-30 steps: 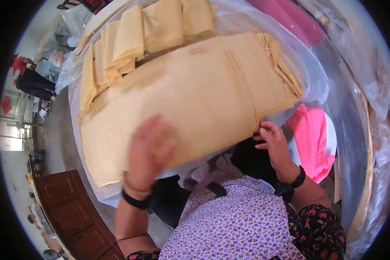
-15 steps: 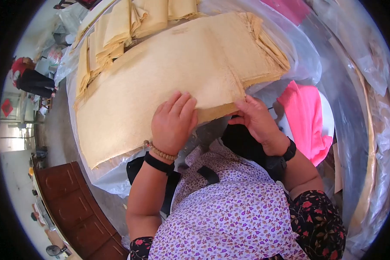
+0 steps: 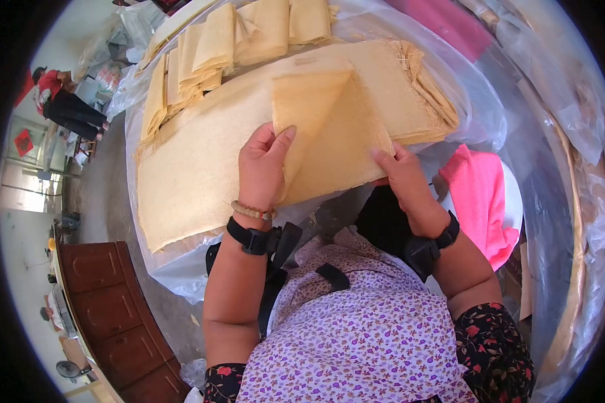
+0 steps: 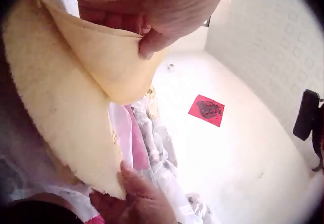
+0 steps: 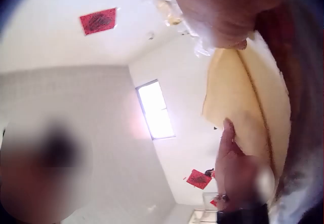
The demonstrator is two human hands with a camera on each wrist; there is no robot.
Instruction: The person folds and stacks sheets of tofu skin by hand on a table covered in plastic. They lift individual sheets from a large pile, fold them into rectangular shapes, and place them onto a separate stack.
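A thick stack of large tan paper sheets [image 3: 202, 161] lies on a plastic-covered table. Its top sheet [image 3: 326, 131] is peeled up at the near edge and stands folded back over the stack. My left hand [image 3: 265, 164] pinches the raised sheet's left edge between thumb and fingers. The left wrist view shows this pinch close up, with the left hand [image 4: 144, 13] on the curled sheet [image 4: 71, 97]. My right hand [image 3: 400, 171] holds the sheet's near right corner. In the right wrist view the right hand [image 5: 228, 11] sits at the top beside the sheet [image 5: 248, 97].
Folded bundles of the same paper [image 3: 208, 47] line the far side of the table. Clear plastic sheeting [image 3: 491, 114] covers the table, and a pink cloth [image 3: 480, 198] lies at the right. A brown wooden cabinet [image 3: 107, 316] stands at lower left, and a person in red [image 3: 57, 97] at far left.
Both hands were pressed at the stack's near edge. Now the top sheet is lifted and folded away from me, with my left hand raised along its edge.
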